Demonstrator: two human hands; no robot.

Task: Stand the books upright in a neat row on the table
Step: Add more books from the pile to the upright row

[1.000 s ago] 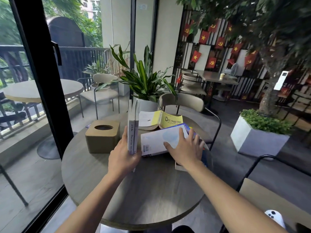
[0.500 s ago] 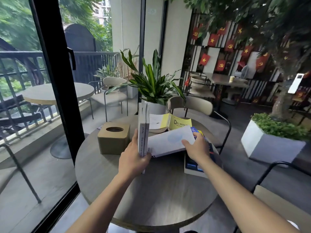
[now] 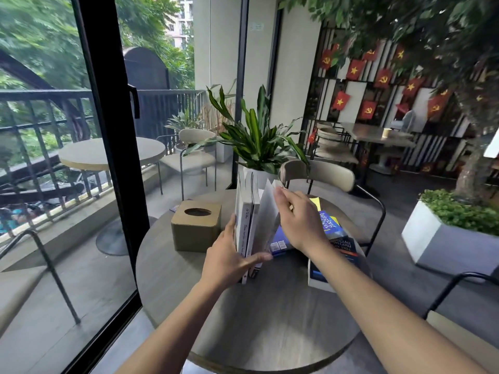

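Head view, nearest first: our two bare forearms reach over the round grey wood-grain surface (image 3: 270, 333) toward the cluster of books. Taking the pair of white paperbacks standing upright (image 3: 246, 225) as our landmark, our left hand (image 3: 229, 261) sits at their near edge, its fingers spread around them, thumb across the near edge and the others pressed to the left cover, steadying the pair.

Immediately right of the landmark, the white-covered book (image 3: 267, 217) leans against it, not yet fully vertical. A second ago it lay flat on the pile under our right palm; half a second ago it was tipped partway; now it is almost standing. Our right hand (image 3: 295, 220) has its fingers closed over the top edge of that book, pushing it toward the landmark. So we judge the third book nearly joins the row, and squaring its foot is what is left of this step.

Further right of the landmark, flat books remain: a dark blue book with pale lettering (image 3: 334, 255) nearest us, a blue book with yellow lettering (image 3: 328, 222) behind it, and a sliver of a yellow cover (image 3: 314, 202) beyond our right wrist. These have yet to be stood up.

Left of the landmark stands the tan square tissue box with an oval opening (image 3: 196, 225), just apart from the row. Behind the landmark rises the green leafy plant in a white pot (image 3: 256, 141).
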